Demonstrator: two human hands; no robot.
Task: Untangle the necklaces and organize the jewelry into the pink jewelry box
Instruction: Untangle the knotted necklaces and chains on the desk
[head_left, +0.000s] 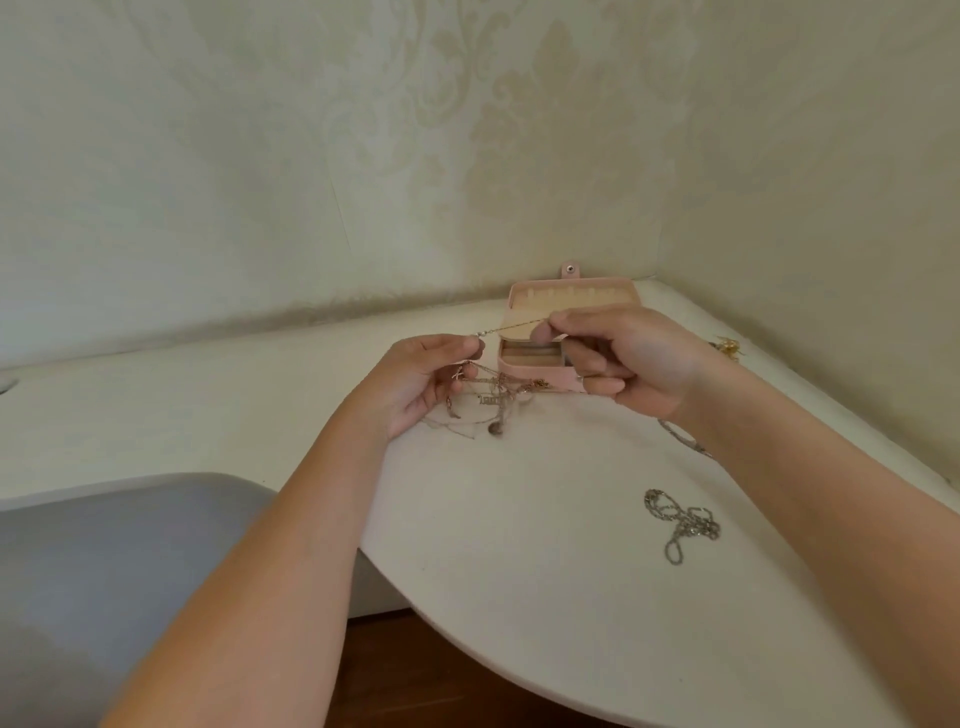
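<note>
Table (519, 545): two hands (415, 379) (634, 358), one taut chain (514, 328)

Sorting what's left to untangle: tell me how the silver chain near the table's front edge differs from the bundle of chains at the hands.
The silver chain lies loose and untouched on the table; the bundle is held, one strand pulled taut between left hand and right hand. The silver chain looks like a single thicker grey piece; the bundle is several thin strands with small pendants. Both are chains outside the pink jewelry box.
</note>
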